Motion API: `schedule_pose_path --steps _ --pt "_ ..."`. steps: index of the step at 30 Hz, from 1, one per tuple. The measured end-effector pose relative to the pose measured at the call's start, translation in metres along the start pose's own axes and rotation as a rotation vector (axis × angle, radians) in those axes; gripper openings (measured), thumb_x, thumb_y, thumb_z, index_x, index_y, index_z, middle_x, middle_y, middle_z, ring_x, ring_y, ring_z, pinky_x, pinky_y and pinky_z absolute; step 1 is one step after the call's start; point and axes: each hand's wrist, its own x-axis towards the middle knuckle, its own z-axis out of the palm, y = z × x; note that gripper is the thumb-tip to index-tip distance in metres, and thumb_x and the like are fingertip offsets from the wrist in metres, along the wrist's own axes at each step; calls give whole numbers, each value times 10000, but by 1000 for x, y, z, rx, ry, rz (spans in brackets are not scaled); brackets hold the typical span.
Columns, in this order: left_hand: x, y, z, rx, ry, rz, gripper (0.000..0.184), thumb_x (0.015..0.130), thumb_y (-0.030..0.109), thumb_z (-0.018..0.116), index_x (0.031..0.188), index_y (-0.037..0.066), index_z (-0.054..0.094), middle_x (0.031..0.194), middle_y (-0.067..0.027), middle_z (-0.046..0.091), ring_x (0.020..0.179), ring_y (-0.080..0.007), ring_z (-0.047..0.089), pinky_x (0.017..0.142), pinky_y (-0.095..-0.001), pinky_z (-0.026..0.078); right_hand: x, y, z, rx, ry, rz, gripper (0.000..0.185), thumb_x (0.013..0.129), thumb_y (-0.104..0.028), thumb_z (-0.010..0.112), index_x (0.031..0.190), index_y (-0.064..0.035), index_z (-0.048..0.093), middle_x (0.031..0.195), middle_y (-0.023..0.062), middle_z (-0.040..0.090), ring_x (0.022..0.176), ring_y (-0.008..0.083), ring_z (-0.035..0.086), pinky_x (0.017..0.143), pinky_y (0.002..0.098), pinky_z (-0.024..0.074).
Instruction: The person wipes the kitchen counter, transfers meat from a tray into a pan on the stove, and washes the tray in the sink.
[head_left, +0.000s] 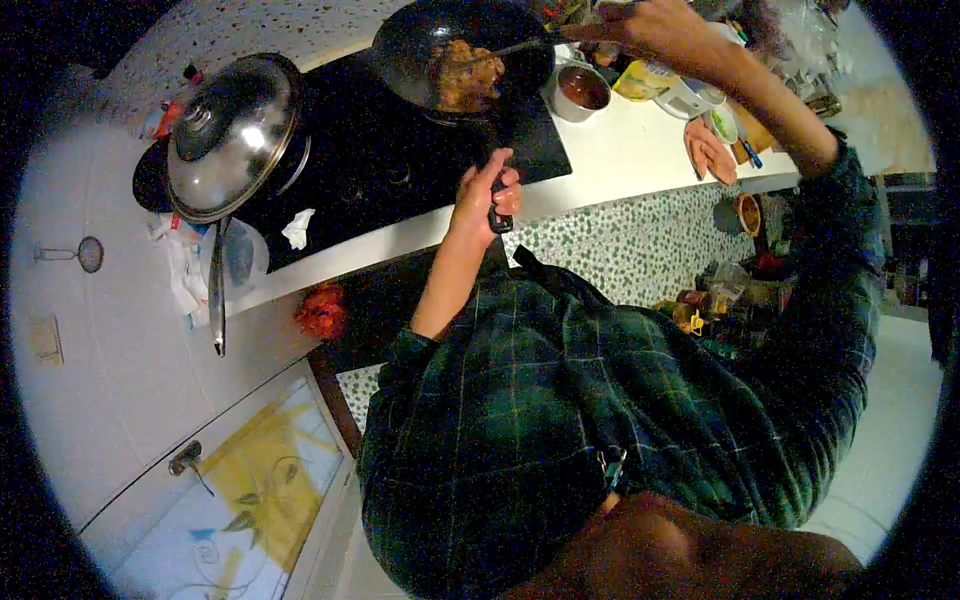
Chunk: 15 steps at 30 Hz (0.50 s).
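Observation:
My left hand (490, 198) is closed around the black handle (501, 222) of a dark wok (405, 70) on the black stovetop. Inside the wok lies a heap of brown, glistening food (468, 78). My right hand (650, 28), at the top of the view, grips a long-handled cooking utensil (525, 44) that slants down into the wok. Its working end is hidden at the food, so I cannot tell its exact shape. Just right of the wok stands a small white bowl (580, 108) with dark red-brown contents.
A lidded pan (232, 135) sits on the stove's left, its handle jutting past the counter edge. A crumpled white tissue (297, 229) lies near the front. On the right counter are a yellow package (643, 80), a pinkish cloth-like item (710, 152) and a small dish with something green (721, 124).

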Motion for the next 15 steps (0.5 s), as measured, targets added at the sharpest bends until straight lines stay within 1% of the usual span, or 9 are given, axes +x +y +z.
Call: schedule_pose_path --steps 2,4,5,7,8,9,12,14,15 --pt "-2 0 1 -31 -46 6 256 852 249 589 1020 74 506 650 -7 454 434 -65 364 357 -203 276 -25 1 -10 -123 -181 74 345 834 -230 543 1168 -146 567 670 101 598 491 214 521 426 350 389" --pt "1 -2 0 -87 -87 14 236 847 245 597 989 83 499 648 -13 462 432 -68 363 360 -202 274 -52 8 -8 8 202 -29 404 846 -176 527 1244 -231 493 926 111 619 743 222 604 632 348 482" --pt "2 -3 -1 -91 -87 17 236 847 245 597 989 83 499 648 -13 462 432 -68 363 360 -202 274 -54 8 -2 7 202 -33 404 846 -176 527 1244 -231 493 926 111 619 743 222 604 632 348 482" --pt "3 -6 0 -91 -80 8 239 848 244 596 991 80 496 647 -15 463 434 -70 362 360 -204 270 -54 0 26 21 -116 130 442 808 -167 546 1235 -270 494 812 129 607 685 266 596 589 369 486" --pt "3 -7 0 -87 -79 -1 239 848 244 596 991 80 496 647 -15 463 434 -70 362 360 -204 270 -47 -15 41 61 98 74 464 796 -167 549 1241 -280 482 700 116 590 630 277 597 552 378 486" --pt "3 -8 0 -94 -87 11 239 849 244 596 989 80 495 646 -15 461 435 -72 362 360 -204 269 -32 -18 81 81 115 149 190 741 -143 555 913 -129 634 687 152 623 624 320 626 538 419 517" --pt "1 -6 6 -46 -40 41 238 851 243 593 992 79 494 652 -15 461 439 -76 364 362 -206 269 -14 -22 112 119 81 303 154 742 -149 560 865 -116 648 688 160 620 621 316 627 542 424 517" --pt "2 -4 7 -5 12 69 237 853 242 590 998 80 493 658 -16 461 443 -77 366 363 -208 269 -14 -15 121 181 322 339 422 817 -193 530 1229 -272 485 747 130 611 594 315 596 506 411 477" --pt "3 -5 4 -45 -20 61 237 857 236 584 1006 77 490 661 -19 462 442 -80 368 364 -209 272 -11 -22 113 180 324 335 422 817 -193 530 1229 -272 485 747 130 611 594 315 596 506 411 477"
